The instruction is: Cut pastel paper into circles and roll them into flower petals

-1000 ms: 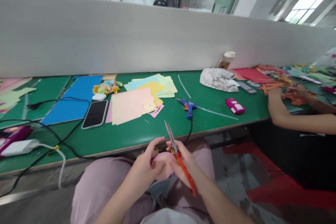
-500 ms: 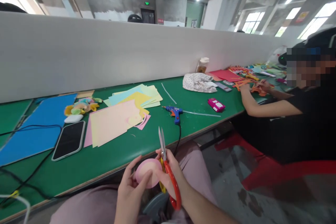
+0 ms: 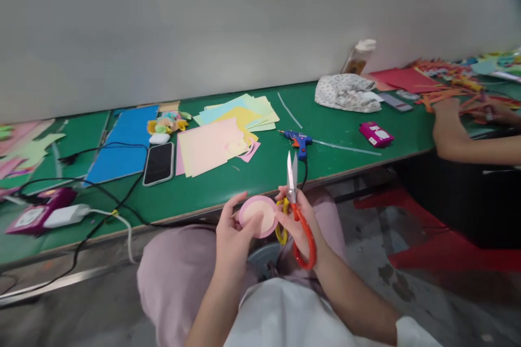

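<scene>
The pink-and-cream disc (image 3: 259, 212) is already cut round, the left hand (image 3: 235, 232) pinching it, the right hand (image 3: 315, 223) curling its fingers around scissors (image 3: 292, 196), the far glue gun (image 3: 300, 143) untouched.

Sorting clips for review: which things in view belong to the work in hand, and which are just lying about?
In the work:
pink-rimmed paper disc, held
scissors, held
paper sheets, probably
glue gun, possibly

Apparently just lying about:
black-screened phone
small white case
patterned cloth
lidded bottle
</scene>
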Motion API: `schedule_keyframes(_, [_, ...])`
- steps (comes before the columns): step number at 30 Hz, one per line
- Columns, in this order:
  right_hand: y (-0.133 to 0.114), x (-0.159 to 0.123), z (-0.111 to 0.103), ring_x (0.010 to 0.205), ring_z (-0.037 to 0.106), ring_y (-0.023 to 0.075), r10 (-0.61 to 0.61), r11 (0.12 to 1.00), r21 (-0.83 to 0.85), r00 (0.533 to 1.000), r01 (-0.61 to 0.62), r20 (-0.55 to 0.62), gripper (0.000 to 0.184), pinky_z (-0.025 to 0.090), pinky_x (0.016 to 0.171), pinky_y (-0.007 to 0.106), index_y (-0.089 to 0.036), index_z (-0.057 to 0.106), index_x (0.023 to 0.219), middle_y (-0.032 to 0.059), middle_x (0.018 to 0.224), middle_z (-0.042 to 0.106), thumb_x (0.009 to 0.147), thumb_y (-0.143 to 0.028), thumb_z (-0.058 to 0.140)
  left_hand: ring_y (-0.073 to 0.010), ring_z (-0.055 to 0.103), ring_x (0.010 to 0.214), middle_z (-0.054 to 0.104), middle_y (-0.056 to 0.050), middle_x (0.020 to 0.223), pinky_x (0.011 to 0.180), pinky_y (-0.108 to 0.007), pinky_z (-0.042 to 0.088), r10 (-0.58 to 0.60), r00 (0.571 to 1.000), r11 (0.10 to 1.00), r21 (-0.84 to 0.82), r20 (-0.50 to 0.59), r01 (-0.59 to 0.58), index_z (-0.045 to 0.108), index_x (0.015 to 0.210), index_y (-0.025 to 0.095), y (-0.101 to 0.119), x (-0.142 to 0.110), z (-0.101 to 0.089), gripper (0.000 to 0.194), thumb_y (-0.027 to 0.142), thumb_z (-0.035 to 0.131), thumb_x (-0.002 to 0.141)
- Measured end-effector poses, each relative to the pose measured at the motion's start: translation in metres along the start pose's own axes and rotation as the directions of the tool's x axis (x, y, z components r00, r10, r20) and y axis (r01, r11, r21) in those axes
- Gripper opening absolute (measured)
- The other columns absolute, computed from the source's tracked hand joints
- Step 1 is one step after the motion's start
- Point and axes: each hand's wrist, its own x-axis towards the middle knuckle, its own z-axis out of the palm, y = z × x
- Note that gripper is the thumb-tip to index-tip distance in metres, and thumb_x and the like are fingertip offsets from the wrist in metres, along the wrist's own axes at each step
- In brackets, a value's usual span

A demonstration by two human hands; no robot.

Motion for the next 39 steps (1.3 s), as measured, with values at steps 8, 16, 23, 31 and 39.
schedule_keyframes(8, [0.008,-0.013,-0.018,0.086,0.055,0.0194,0.016,0.999,-0.039,0.973,-0.007,0.230,0.090,0.049,0.085,0.036,-0.029,0.053,0.126,0.0047,0.105,0.054,0.053,-0.077,0.076,-0.0127,0.063,0.067,0.066,0.003,0.076,0.061,-0.021,0.053,0.064,0.992,0.996,-0.052,-0.108,-0.070,0.054,0.128,0.022,0.013,-0.005,-0.014,0.074,0.028,0.084,0.061])
schedule_keyframes(16, [0.000,-0.033,-0.018,0.097,0.055,0.0263,0.030,0.962,-0.261,0.924,0.077,0.382,0.103,0.048,0.092,0.038,-0.031,0.051,0.132,0.0063,0.111,0.052,0.047,-0.088,0.063,-0.0131,0.065,0.064,0.062,0.006,0.069,0.056,-0.019,0.052,0.206,0.965,0.978,0.075,-0.160,-0.196,0.052,0.130,0.025,0.028,-0.018,-0.023,0.072,0.029,0.083,0.066])
schedule_keyframes(23, [-0.014,-0.034,-0.013,0.111,0.055,0.0330,0.050,0.942,-0.321,0.901,0.101,0.431,0.098,0.045,0.100,0.044,-0.024,0.050,0.127,0.0116,0.121,0.053,0.053,-0.085,0.066,-0.0120,0.063,0.058,0.067,0.004,0.071,0.053,-0.019,0.052,0.285,0.947,0.952,0.157,-0.147,-0.263,0.054,0.129,0.025,0.034,-0.026,-0.020,0.068,0.028,0.082,0.067])
schedule_keyframes(31, [-0.012,-0.032,-0.014,0.101,0.056,0.0306,0.037,0.928,-0.348,0.892,0.137,0.451,0.091,0.046,0.093,0.041,-0.024,0.052,0.122,0.0088,0.107,0.053,0.055,-0.082,0.069,-0.0104,0.060,0.053,0.068,0.004,0.068,0.049,-0.018,0.051,0.270,0.955,0.960,0.110,-0.122,-0.257,0.057,0.123,0.023,0.037,-0.027,-0.017,0.062,0.022,0.080,0.065])
schedule_keyframes(39, [-0.006,-0.033,-0.017,0.098,0.056,0.0277,0.036,0.950,-0.294,0.895,0.108,0.445,0.088,0.046,0.090,0.037,-0.025,0.055,0.119,0.0078,0.108,0.053,0.055,-0.084,0.066,-0.0110,0.061,0.053,0.068,0.004,0.065,0.049,-0.018,0.052,0.264,0.956,0.962,0.104,-0.127,-0.251,0.058,0.121,0.023,0.036,-0.027,-0.014,0.060,0.021,0.080,0.065])
